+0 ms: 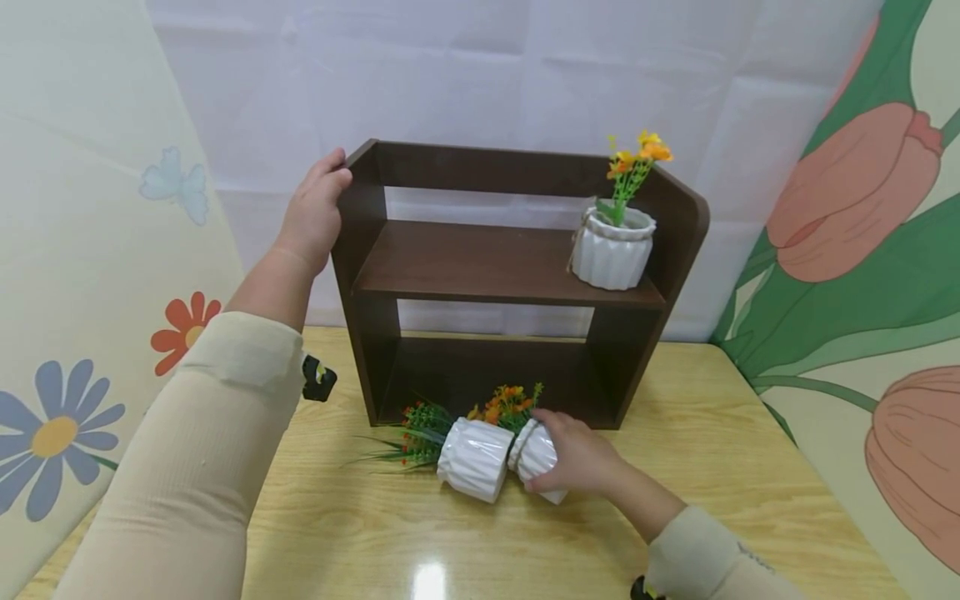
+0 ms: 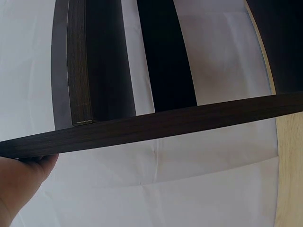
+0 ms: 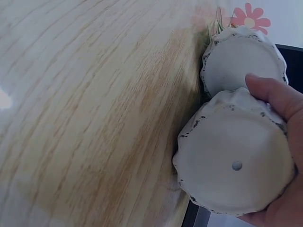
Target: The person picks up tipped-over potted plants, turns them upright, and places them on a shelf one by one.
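Observation:
My left hand (image 1: 315,208) grips the upper left side panel of a dark brown two-tier shelf (image 1: 465,258), its fingers over the top edge. In the left wrist view, part of that hand (image 2: 21,182) shows beneath the panel (image 2: 142,127). My right hand (image 1: 581,457) holds a white ribbed flowerpot (image 1: 535,450) with orange flowers (image 1: 504,407), tipped on its side before the shelf. The right wrist view shows its base with a small hole, thumb across its side. Beside it lies a second white pot (image 1: 474,460) with red-dotted greenery (image 1: 423,433).
A third white pot (image 1: 612,254), twine round its neck and orange-yellow flowers in it, stands upright at the right end of the upper tier. The shelf stands on a light wooden table (image 1: 360,533). Behind it hangs a white cloth (image 1: 450,75), with flower-painted panels (image 1: 847,192) at both sides.

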A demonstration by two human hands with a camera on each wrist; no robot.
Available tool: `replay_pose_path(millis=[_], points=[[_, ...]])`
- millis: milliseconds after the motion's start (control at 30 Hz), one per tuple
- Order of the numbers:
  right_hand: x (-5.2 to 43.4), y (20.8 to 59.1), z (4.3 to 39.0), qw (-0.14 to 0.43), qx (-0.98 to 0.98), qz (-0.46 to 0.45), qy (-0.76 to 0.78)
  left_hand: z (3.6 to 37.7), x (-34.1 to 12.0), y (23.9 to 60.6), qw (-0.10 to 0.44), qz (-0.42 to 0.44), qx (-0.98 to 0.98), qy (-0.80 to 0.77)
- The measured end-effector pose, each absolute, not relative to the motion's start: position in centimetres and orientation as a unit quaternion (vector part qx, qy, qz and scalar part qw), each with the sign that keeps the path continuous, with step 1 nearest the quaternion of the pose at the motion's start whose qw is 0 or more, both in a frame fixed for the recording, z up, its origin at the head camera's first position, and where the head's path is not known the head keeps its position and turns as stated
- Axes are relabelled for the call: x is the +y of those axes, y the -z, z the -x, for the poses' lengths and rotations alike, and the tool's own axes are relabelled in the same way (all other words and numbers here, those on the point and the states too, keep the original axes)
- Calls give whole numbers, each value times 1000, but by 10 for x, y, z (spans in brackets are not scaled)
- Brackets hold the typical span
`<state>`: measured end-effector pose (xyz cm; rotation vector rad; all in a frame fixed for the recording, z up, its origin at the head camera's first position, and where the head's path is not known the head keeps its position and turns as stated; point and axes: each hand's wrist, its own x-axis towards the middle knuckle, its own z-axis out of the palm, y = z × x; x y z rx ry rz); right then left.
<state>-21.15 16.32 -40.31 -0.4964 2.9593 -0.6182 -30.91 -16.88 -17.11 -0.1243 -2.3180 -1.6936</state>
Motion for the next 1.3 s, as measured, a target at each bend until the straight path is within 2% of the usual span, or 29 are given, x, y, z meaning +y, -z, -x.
replay_pose_path(millis=[1300], points=[[193, 423, 203, -23, 940, 156, 301, 309, -169, 170, 138, 41, -798, 585]])
